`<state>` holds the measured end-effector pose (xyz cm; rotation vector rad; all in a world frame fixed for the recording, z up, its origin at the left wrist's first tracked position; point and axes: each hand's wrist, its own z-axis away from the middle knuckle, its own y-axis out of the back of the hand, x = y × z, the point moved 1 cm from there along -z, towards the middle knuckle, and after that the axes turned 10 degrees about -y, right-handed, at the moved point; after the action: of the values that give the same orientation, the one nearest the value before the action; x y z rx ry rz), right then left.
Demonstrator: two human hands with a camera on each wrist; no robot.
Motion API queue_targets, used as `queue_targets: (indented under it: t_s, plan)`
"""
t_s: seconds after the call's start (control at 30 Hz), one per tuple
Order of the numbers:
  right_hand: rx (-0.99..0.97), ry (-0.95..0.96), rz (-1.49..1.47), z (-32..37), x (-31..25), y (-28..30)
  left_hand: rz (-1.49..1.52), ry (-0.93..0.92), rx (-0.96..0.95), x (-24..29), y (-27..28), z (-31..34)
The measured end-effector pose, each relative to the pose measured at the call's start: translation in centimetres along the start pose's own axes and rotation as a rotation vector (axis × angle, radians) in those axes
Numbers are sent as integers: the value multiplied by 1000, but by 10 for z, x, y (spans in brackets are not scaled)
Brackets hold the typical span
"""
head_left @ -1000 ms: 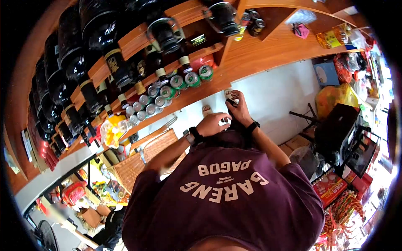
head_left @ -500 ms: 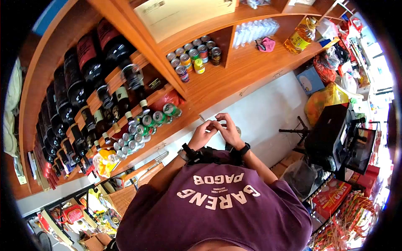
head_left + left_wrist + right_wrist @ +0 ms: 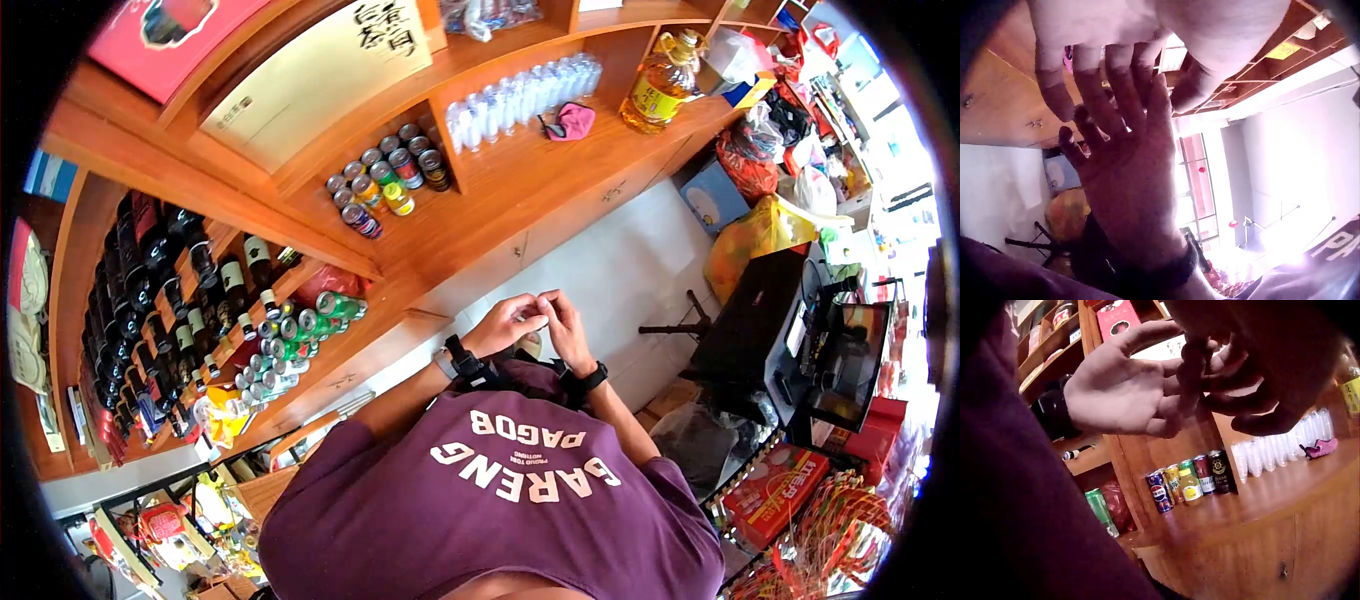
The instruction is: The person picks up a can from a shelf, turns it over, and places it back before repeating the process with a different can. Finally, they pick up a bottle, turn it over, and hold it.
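Observation:
In the head view my left hand [image 3: 507, 325] and right hand [image 3: 567, 332] meet in front of the purple shirt [image 3: 500, 490], their fingertips touching. The left wrist view shows the fingers of my left hand [image 3: 1110, 31] loosely bent over those of my right hand [image 3: 1132, 181]. Seen from the right wrist, the fingers of both hands overlap, and part of the right hand [image 3: 1272, 362] is dark. No object shows between them. Dark bands circle both wrists. Nearest to the hands is the wooden cabinet [image 3: 440, 270] with its counter ledge.
On the shelf stand several drink cans [image 3: 385, 170], clear plastic cups [image 3: 525, 95], a pink mask [image 3: 572, 122] and an oil jug [image 3: 660, 85]. Bottles [image 3: 140, 290] fill a rack at left. A black box-shaped appliance [image 3: 745, 320] and a yellow bag [image 3: 760, 245] stand at right.
The view has swung right along the cabinet, bringing the cans and cups nearer the middle. The hands, apart a second ago, have come together; the dark thing by the right hand no longer shows.

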<state>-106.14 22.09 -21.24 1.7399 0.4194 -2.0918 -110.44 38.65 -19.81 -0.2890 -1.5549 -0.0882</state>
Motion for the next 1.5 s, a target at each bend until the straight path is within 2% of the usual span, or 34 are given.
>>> queue_targets:
  t_s: [0.03, 0.07, 0.13, 0.17, 0.3, 0.33, 0.43, 0.5, 0.6, 0.67, 0.73, 0.77, 0.8, 0.93, 1.0, 1.07, 1.1, 1.23, 1.33, 1.47, 1.5]
  plan:
    - [-9, -29, -18, 2, 1, 8, -59, 0, -6, -1, -7, -5]
    - [-18, -57, -38, 4, 3, 14, 47, 16, 20, -16, -13, -9]
    - [-14, -70, -58, 6, 7, 25, 143, 41, 37, -7, -26, -17]
    - [-17, -76, -92, 7, 10, 29, 151, 5, 106, 0, -36, -21]
    - [30, -116, -188, 10, 25, 40, 29, 46, 28, -8, -36, -37]
    - [62, -111, -213, 11, 29, 43, 117, 58, 42, -12, -41, -43]
    - [109, -132, -200, 16, 37, 63, 140, 123, -51, -17, -47, -59]
    - [150, -125, -188, 14, 37, 77, 69, 175, -183, -18, -49, -77]
    - [238, -69, -163, 5, 33, 96, 84, 81, -326, -14, -54, -106]
    - [229, -181, -227, -6, 29, 110, 28, 114, -398, -4, -49, -128]
    - [261, -173, -247, -21, 19, 118, -62, 86, -445, -4, -46, -151]
    - [263, -147, -201, -33, 18, 125, 0, 104, -460, -9, -43, -163]
    - [268, -120, -153, -43, 16, 134, 37, 134, -404, -14, -42, -173]
    - [293, -137, 37, -84, 0, 167, -56, 94, -425, -5, -35, -228]
    - [281, -144, 16, -101, -10, 178, -49, 129, -393, 15, -36, -254]
    - [287, -143, -35, -115, -28, 186, -104, 77, -386, 15, -35, -280]
    - [292, -136, 49, -127, -14, 196, -99, 51, -380, 12, -35, -291]
    - [339, -124, 166, -151, -18, 221, -71, 25, -358, 7, -38, -329]
    - [338, -181, 77, -160, -27, 235, -53, 46, -371, -6, -41, -350]
    - [408, -205, 57, -175, -11, 254, -30, 88, -396, -20, -48, -378]
    - [415, -213, -3, -176, -15, 258, -86, 34, -415, -18, -50, -386]
